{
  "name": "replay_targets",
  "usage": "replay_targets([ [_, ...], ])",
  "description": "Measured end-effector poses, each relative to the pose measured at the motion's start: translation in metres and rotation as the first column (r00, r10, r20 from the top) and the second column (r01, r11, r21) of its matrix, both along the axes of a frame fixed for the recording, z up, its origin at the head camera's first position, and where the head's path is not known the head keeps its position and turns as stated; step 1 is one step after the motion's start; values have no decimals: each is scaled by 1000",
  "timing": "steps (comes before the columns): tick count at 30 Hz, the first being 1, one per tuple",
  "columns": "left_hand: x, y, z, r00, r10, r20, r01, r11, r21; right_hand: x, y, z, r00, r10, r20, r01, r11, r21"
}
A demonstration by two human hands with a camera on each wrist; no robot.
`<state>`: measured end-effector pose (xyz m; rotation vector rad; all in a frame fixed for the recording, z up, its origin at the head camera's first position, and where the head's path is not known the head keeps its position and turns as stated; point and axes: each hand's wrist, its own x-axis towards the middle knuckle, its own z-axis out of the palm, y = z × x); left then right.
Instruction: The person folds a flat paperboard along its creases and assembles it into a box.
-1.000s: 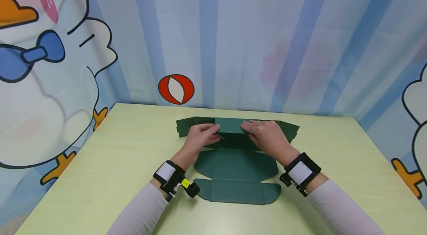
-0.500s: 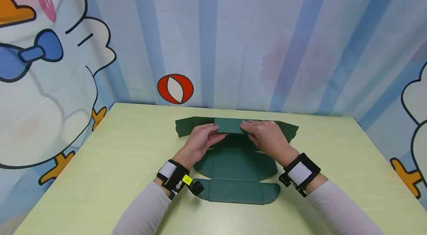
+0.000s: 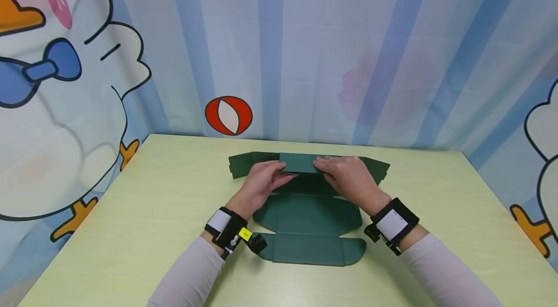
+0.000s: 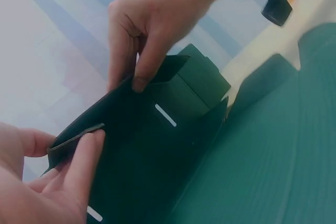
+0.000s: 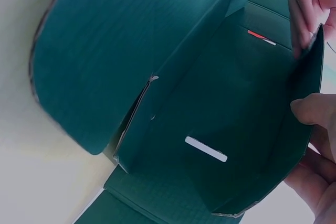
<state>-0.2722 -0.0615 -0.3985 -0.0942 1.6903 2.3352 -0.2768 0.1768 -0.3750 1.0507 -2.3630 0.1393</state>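
A dark green cardboard box blank point(image 3: 318, 217), partly folded, lies in the head view's lower middle with its far wall raised. My left hand point(image 3: 259, 183) pinches the left part of the folded-over flap point(image 3: 301, 163) at the top of that wall, thumb above it. Further right, my right hand point(image 3: 350, 178) holds the same flap with its fingers laid over the top. In the left wrist view a small bent tab point(image 4: 79, 137) sits between the left thumb and fingers. The right wrist view shows the right thumb point(image 5: 310, 108) pressed on the panel's inner face.
The blank's near panel point(image 3: 309, 250) with rounded ends lies on the pale yellow table point(image 3: 109, 229). Side flaps point(image 3: 241, 165) stick out at both far ends. A narrow slot point(image 5: 206, 149) is cut in the panel. A printed cloth backdrop point(image 3: 314, 55) stands behind the table.
My left hand's wrist has shifted slightly right and forward, and its lower fingers now reach further under the flap. The right hand and the box blank have hardly moved.
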Motion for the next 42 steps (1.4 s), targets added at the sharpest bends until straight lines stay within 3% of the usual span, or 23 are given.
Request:
replay_targets([
  [6, 3, -4, -1, 999, -2, -48, -7, 980, -198, 0, 1, 1, 1000, 2, 6, -2, 1000, 1],
  [12, 5, -12, -2, 990, 10, -139, -62, 927, -370, 0, 0, 2, 1000, 2, 10, -2, 1000, 5],
  [17, 2, -22, -4, 981, 37, -190, -120, 885, -450, -1, 1, 2, 1000, 9, 9, -9, 1000, 1],
  [20, -1, -30, -6, 969, 53, -239, -171, 846, -505, 0, 1, 3, 1000, 13, 11, -13, 1000, -1],
  [22, -2, -34, -8, 959, 55, -277, -206, 806, -554, 0, 1, 2, 1000, 15, 12, -15, 1000, 0],
  [24, -4, -39, -10, 950, 53, -309, -242, 751, -614, 0, 1, 2, 1000, 15, 13, -15, 1000, 1],
  [29, -4, -45, -16, 931, 10, -365, -304, 577, -758, 1, 1, 3, 1000, 13, 11, -13, 1000, 6],
  [32, -4, -46, -19, 926, -23, -378, -316, 500, -806, 1, 1, 3, 1000, 13, 12, -13, 1000, 6],
  [33, -4, -46, -21, 926, -31, -376, -315, 488, -814, 1, 1, 3, 1000, 13, 14, -13, 1000, 6],
  [36, -5, -44, -23, 933, -44, -358, -292, 490, -821, 1, 1, 2, 1000, 14, 16, -15, 1000, 5],
  [42, -7, -40, -27, 935, -52, -350, -267, 544, -795, 1, 0, 2, 1000, 21, 12, -21, 1000, 1],
])
